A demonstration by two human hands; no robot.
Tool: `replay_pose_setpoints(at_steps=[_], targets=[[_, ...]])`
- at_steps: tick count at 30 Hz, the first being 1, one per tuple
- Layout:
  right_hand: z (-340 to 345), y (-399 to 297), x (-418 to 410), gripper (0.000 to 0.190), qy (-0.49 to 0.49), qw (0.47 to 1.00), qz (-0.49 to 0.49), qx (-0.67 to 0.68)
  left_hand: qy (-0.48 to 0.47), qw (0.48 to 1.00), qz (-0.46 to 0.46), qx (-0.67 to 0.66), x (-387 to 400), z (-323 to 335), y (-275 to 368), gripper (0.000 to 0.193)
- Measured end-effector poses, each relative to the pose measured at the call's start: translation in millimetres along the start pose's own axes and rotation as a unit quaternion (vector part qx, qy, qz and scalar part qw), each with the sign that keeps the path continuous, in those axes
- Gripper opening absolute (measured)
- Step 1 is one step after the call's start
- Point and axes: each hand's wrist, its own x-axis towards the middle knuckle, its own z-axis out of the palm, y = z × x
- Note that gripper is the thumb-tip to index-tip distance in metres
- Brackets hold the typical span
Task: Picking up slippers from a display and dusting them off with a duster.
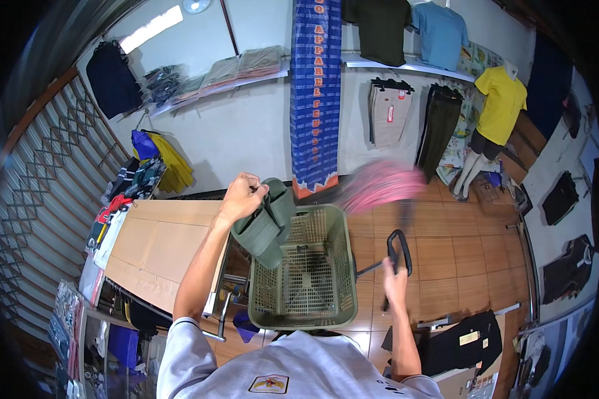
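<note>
My left hand point(243, 197) is closed on a pair of green slide sandals point(264, 224), which hang over the left rim of a green perforated plastic basket point(352, 259). My right hand point(395, 282) grips the black handle point(402, 249) of a duster whose pink bristles point(384, 184) are blurred, off the basket's upper right. A thin dark rod runs from near my right hand to the basket's right side; what it belongs to is unclear. Dark things lie at the basket's bottom, hard to make out.
A brown board-topped table point(164, 244) stands left of the basket. Black clothing point(459, 341) lies on a surface at the lower right. A mannequin in a yellow shirt point(501, 102) stands on the tiled floor point(439, 259) at the upper right. Folded garments fill the wall shelf point(264, 75).
</note>
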Motion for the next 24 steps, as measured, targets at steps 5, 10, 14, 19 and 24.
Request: replay_pose_setpoints(at_steps=[5, 10, 14, 19, 24], targets=[[29, 57, 19, 0.047, 0.159, 0.982, -0.105, 0.004, -0.011, 1.000, -0.003, 0.020, 3, -8, 21, 0.025], [14, -7, 1, 0.040, -0.008, 0.973, -0.149, -0.174, -0.008, 0.999, -0.034, -0.001, 3, -16, -4, 0.024], [23, -4, 1, 0.044, 0.007, 0.938, 0.068, 0.340, 0.003, 0.998, -0.048, -0.041, 4, -15, -9, 0.027], [15, 27, -3, 0.044, 0.004, 0.944, -0.241, -0.223, 0.026, 0.994, -0.062, -0.083, 12, -17, -1, 0.030], [12, 15, -1, 0.045, 0.050, 0.979, 0.086, 0.175, 0.028, 0.989, -0.051, -0.133, 16, -30, -2, 0.021]])
